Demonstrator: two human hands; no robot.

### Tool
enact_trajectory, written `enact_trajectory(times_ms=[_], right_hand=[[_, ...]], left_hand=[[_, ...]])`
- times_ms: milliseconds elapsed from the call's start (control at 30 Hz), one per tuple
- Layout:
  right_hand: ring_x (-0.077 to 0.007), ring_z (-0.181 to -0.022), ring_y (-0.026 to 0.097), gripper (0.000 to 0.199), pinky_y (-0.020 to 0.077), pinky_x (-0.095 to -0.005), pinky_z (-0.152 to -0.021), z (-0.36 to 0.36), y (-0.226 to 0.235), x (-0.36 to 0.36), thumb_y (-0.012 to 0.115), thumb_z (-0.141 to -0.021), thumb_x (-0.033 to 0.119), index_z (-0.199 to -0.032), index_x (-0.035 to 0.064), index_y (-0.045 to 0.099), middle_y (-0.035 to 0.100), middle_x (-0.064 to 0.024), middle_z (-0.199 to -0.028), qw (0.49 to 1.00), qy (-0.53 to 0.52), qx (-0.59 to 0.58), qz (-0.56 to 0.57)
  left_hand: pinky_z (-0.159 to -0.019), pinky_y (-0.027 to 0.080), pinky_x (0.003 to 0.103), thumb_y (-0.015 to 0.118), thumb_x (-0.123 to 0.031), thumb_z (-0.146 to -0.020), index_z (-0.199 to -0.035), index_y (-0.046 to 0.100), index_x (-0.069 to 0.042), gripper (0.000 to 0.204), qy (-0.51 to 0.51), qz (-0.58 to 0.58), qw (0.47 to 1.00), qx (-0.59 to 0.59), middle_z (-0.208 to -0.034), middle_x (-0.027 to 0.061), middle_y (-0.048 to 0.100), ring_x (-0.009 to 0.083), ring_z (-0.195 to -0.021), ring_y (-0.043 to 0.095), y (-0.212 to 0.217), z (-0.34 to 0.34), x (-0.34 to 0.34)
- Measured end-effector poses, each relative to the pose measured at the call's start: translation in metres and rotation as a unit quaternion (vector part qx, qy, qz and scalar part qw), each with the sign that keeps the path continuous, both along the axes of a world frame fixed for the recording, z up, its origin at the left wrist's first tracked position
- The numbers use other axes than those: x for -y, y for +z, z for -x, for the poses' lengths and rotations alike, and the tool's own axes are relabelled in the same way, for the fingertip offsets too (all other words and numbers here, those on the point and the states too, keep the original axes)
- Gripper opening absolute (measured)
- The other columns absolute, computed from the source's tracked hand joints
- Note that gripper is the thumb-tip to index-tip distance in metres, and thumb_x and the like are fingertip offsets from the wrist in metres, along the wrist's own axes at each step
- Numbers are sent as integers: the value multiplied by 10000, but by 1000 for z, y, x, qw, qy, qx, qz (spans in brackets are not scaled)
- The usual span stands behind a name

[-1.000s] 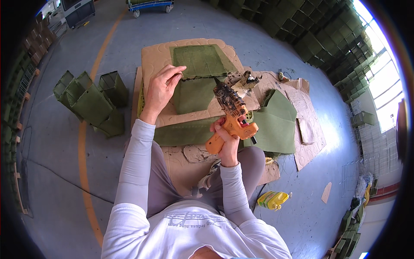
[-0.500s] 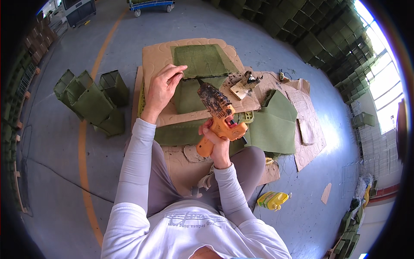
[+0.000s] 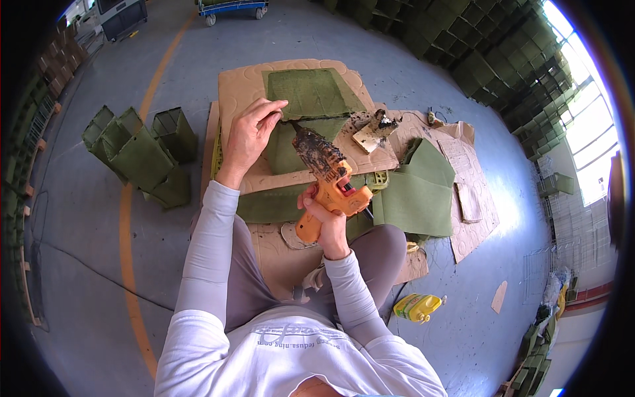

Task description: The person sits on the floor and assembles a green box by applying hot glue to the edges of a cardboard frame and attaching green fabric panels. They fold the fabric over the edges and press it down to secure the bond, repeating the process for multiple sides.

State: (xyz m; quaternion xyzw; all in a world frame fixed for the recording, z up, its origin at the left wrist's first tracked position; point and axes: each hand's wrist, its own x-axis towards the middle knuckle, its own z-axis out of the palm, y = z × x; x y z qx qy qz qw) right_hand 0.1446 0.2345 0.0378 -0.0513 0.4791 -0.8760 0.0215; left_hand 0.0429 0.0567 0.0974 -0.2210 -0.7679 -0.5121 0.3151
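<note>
A green felt sheet (image 3: 305, 92) lies flat on a cardboard board (image 3: 239, 85) in front of the seated person, with a dark line along its near edge, where it meets a second green piece (image 3: 283, 151). The right hand (image 3: 333, 233) wraps firmly round the handle of an orange glue gun (image 3: 340, 193), its blackened nozzle aimed at the left part of that line. The left hand (image 3: 249, 137) hangs over the line's left end, thumb and forefinger brought close together; from here I can't tell whether they pinch any felt. I'd judge the job partway: dark glue seems to run along much of the edge, yet the sheet is flat, not shaped like the open green boxes (image 3: 142, 159) standing to the left. Just right of the gun sits a glue-smeared block (image 3: 374, 137); farther right, a yellow jug (image 3: 418, 307) rests on the floor.
</note>
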Motion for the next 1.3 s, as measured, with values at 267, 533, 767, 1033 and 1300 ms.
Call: enact_trajectory(times_ms=[267,533,767,1033,1300], right_hand=[[-192,-792,558,233,442,-311,-715,3,-8,-7,623,-776,-35,-982,16,526,547,-52,-886,1000,-16,3,18],[-177,-784,558,243,446,-296,-707,1,1,-4,632,-775,-45,-983,19,525,545,-46,-883,1000,1,6,9],[-169,-770,556,231,441,-285,-704,0,2,5,648,-772,-10,-966,22,526,549,-44,-849,999,32,3,-4],[-251,-819,569,291,435,-336,-718,0,-6,-30,614,-724,17,-1002,12,528,567,-99,-866,999,18,-3,31],[-240,-1187,504,304,439,-344,-932,40,-8,-78,541,-831,110,-1127,54,503,556,-114,-1218,982,-103,14,155]], left_hand=[[-646,474,254,574,25,-866,-1055,625,-5,199,-2,-5,1000,-1,-837,72,591,142,-711,592,-1,0,3],[-646,474,260,570,25,-867,-1054,625,-5,196,-3,-8,1000,0,-837,75,591,145,-715,593,0,-1,0],[-646,474,258,563,35,-867,-1054,626,-10,203,-1,7,1000,-12,-832,76,593,149,-724,602,2,-1,2],[-647,475,259,562,36,-867,-1058,625,-8,206,-12,-9,1000,-7,-834,75,596,150,-732,607,0,-1,2],[-676,492,260,575,26,-863,-1051,629,-11,199,-22,-15,1000,3,-858,78,617,157,-774,634,-2,-1,2]])
